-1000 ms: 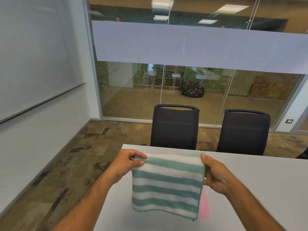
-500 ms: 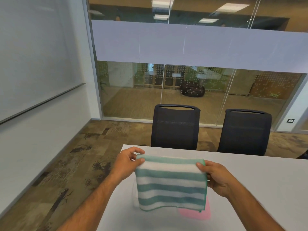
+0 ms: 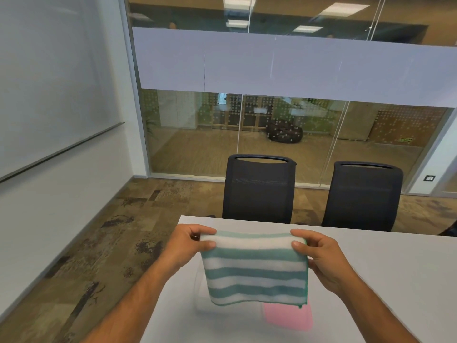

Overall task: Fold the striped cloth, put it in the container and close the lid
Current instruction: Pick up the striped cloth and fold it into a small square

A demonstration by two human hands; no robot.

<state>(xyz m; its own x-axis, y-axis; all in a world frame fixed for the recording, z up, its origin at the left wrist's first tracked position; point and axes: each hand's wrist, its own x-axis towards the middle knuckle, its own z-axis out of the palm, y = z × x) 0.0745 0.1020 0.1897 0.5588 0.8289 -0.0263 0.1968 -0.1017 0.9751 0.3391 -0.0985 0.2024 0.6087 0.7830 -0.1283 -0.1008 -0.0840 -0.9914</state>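
Observation:
The green-and-white striped cloth (image 3: 256, 269) hangs folded above the white table (image 3: 395, 268), its top edge level. My left hand (image 3: 188, 245) pinches the cloth's upper left corner. My right hand (image 3: 319, 257) pinches the upper right corner. Under the cloth a clear container (image 3: 201, 295) shows faintly at its left side, mostly hidden. A pink lid (image 3: 288, 316) lies flat on the table just below the cloth's lower right corner.
Two dark office chairs (image 3: 258, 189) (image 3: 361, 196) stand at the table's far edge. Behind them is a glass wall (image 3: 272, 134). The table's left edge (image 3: 163, 280) drops to patterned carpet. A whiteboard (image 3: 49, 82) hangs on the left wall.
The hanging part of the cloth has become shorter as its lower edge rose. Both hands have kept their hold on the top corners and more of the pink lid shows.

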